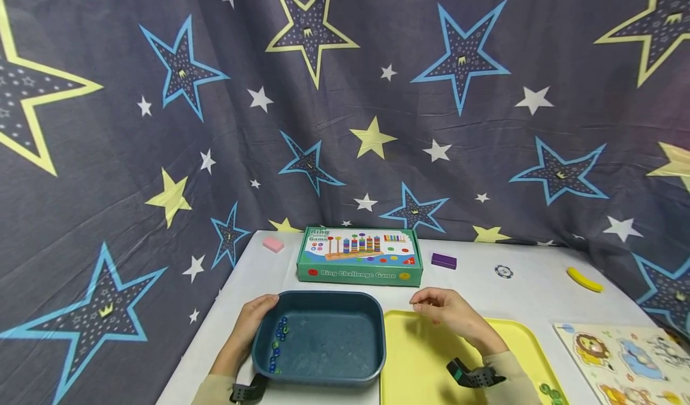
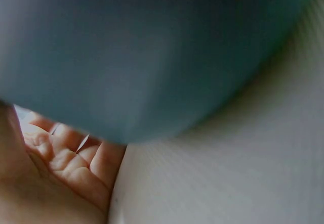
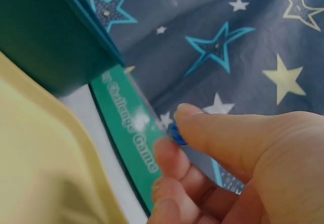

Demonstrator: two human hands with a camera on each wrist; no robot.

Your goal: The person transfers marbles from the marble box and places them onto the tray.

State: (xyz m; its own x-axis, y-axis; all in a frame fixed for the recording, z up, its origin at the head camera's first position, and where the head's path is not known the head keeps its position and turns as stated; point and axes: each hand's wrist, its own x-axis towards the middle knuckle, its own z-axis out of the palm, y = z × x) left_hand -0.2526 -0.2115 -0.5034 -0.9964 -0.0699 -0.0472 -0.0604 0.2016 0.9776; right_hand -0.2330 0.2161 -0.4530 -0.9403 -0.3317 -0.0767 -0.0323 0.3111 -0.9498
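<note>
My left hand (image 1: 254, 320) grips the left rim of a dark teal plastic tub (image 1: 329, 348), its fingers along the outer wall. The tub's side (image 2: 126, 67) fills much of the left wrist view and hides part of that hand. Along the tub's left side lie several blue and green glass marbles (image 1: 276, 352). My right hand (image 1: 453, 312) is raised over the far edge of a yellow tray (image 1: 420, 363), right of the tub. Between thumb and forefinger it pinches a small blue marble (image 3: 176, 134), mostly covered by the fingertips.
Behind the tub stands a green Ring Challenge Game box (image 1: 360, 258). Around it lie a pink block (image 1: 273, 244), a purple block (image 1: 444, 261), a poker chip (image 1: 504, 271) and a yellow banana-shaped piece (image 1: 584, 280). Green pieces (image 1: 551, 392) sit in the tray; an animal puzzle board (image 1: 620, 357) lies right.
</note>
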